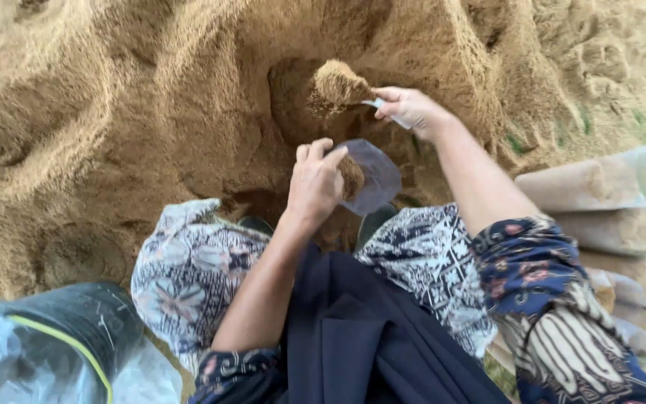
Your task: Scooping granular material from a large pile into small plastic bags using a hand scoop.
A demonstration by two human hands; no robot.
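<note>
- My right hand (411, 109) is closed around the pale handle of a little scoop (338, 87), heaped full of brown husk, hovering just above and beyond the bag.
- My left hand (314, 182) is pinching the rim of a small clear plastic bag (371, 179), fingers curled over the edge to keep the mouth open. There's already a bit of husk sitting in the bag, right by my fingertips.
- The bag hangs in front of my knees, over a hollow dug into the big husk pile (114, 112), which rises up behind it and off to its left.
- Way I see it, the trick here is bringing the scoop's lip right over the bag's mouth before tipping, and tipping slow. This stuff looks light and loose, so I reckon a fast dump just spills past the rim.
- Also worth keeping the left-hand pinch wide so the mouth doesn't fold shut halfway.
- To the right of the bag, past my right arm, there's a row of filled clear bags (607, 187) lying on their sides.
- Down at the near left of the bag, by my left knee, is a dark tub (54, 322) with a yellow-green line and some clear plastic over it.
</note>
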